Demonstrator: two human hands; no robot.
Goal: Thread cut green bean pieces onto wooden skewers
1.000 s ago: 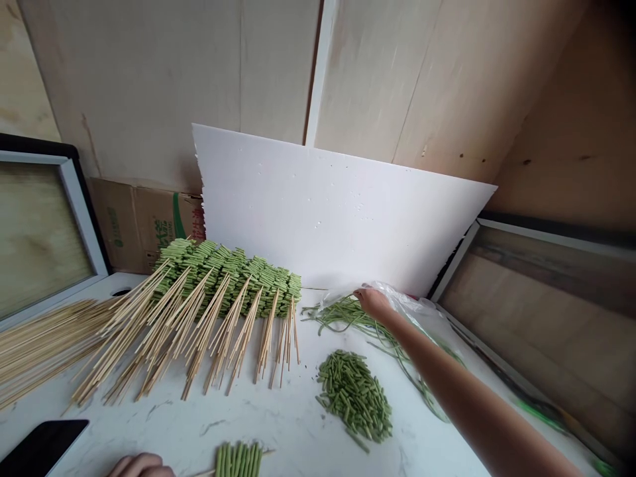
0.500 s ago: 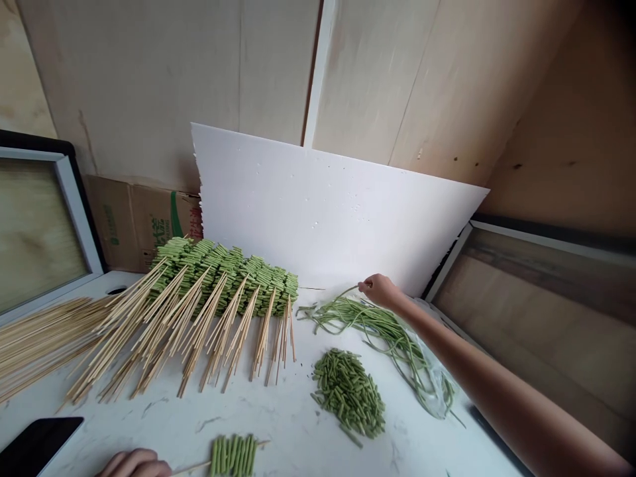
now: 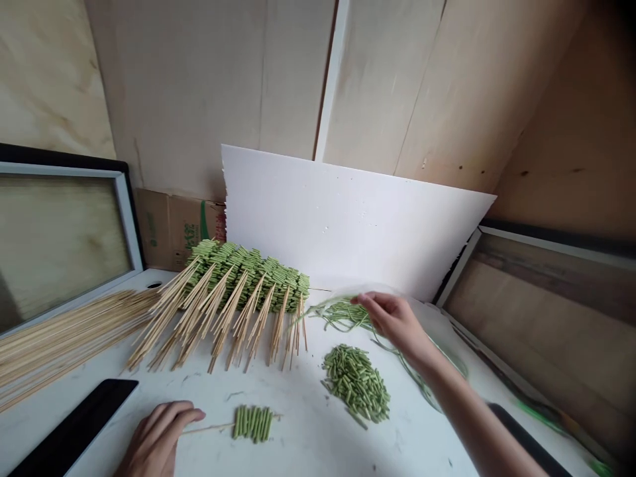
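My right hand [image 3: 397, 321] reaches over the long green beans [image 3: 342, 311] at the back of the white table [image 3: 308, 444] and pinches the edge of a clear plastic bag [image 3: 437, 318] lying over them. My left hand [image 3: 156, 440] rests near the front edge, fingers closed on the stick of a skewer threaded with bean pieces [image 3: 252, 423]. A heap of cut bean pieces [image 3: 356, 383] lies between the two hands. A big stack of loaded bean skewers [image 3: 238, 288] fans out behind.
Bare bamboo sticks [image 3: 54, 341] lie in a pile at the left. A dark flat slab [image 3: 69, 434] sits at the front left corner. A white foam board [image 3: 348, 218] leans on the wooden wall, with a cardboard box [image 3: 173, 228] beside it. Framed panels stand left and right.
The view has tilted down and shifted, showing more of my left hand. My right hand has drawn back toward me, lifting the plastic bag's edge over the long beans.
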